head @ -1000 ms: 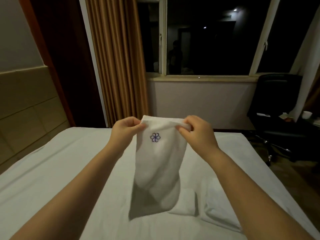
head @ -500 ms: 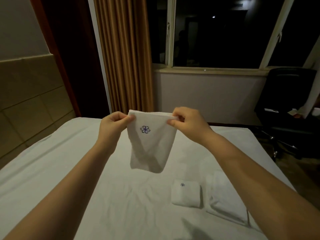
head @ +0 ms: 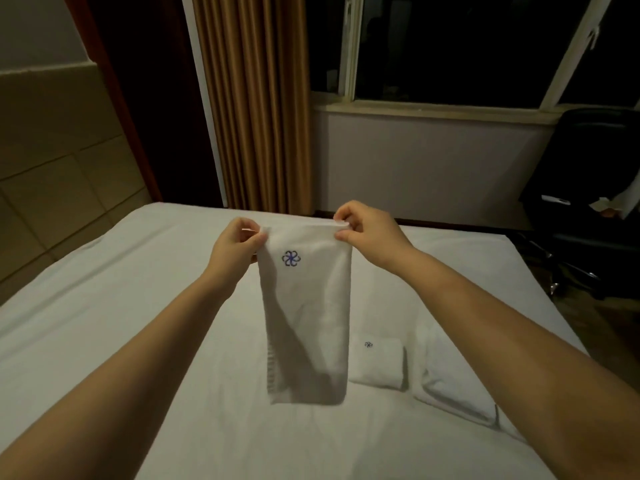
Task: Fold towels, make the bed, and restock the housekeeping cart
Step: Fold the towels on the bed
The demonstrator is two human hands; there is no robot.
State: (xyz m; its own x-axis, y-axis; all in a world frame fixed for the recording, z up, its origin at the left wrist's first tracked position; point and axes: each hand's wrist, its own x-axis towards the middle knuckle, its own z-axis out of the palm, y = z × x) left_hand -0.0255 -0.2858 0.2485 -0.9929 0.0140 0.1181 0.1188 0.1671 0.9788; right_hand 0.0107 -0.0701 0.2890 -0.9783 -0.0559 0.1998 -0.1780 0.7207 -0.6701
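White towel hangs over the bed, left hand and right hand fingers pinching its top corners.

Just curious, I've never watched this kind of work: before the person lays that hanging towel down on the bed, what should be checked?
1. Left hand pinches one top corner of the hanging towel: ok.
2. Right hand pinches the other top corner: ok.
3. Top edge taut and roughly level between the hands: ok.
4. Cloth hangs smooth: not ok, a diagonal fold crosses its lower half.
5. Bare sheet on the bed beneath it for laying down: ok.
6. Small folded towel and larger folded towel lie off to the right, out of the way: ok.
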